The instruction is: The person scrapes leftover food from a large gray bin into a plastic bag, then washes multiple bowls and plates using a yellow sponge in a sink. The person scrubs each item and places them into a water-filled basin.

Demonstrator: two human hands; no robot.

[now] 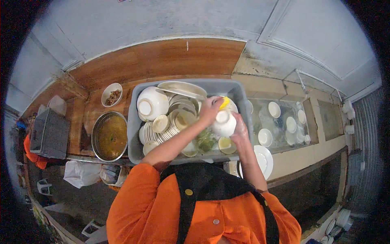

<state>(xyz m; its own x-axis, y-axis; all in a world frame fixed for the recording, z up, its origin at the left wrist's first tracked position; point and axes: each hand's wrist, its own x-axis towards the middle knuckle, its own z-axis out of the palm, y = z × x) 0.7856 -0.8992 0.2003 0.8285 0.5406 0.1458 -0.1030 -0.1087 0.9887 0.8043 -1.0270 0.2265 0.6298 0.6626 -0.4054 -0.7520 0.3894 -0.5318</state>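
Note:
Over the right part of a grey plastic tub point(131, 122), my right hand point(240, 128) grips a white bowl point(226, 125) tilted with its foot ring towards me. My left hand point(210, 107) holds a yellow sponge point(225, 103) close above the bowl's far edge. Left of my hands, the tub holds a large upturned white bowl point(152, 105), a row of stacked plates point(149, 134) and an oval dish point(182, 89) leaning on top. A small bowl point(227, 145) sits in the tub below my right hand, beside a green clump point(205, 141).
Several white bowls point(265, 138) stand in a water-filled basin point(280, 146) at right. White plates point(264, 161) rest on its tiled edge. Left of the tub are a round metal pan point(110, 137) of brownish liquid, a bowl of scraps point(112, 95) and a grey crate point(50, 132).

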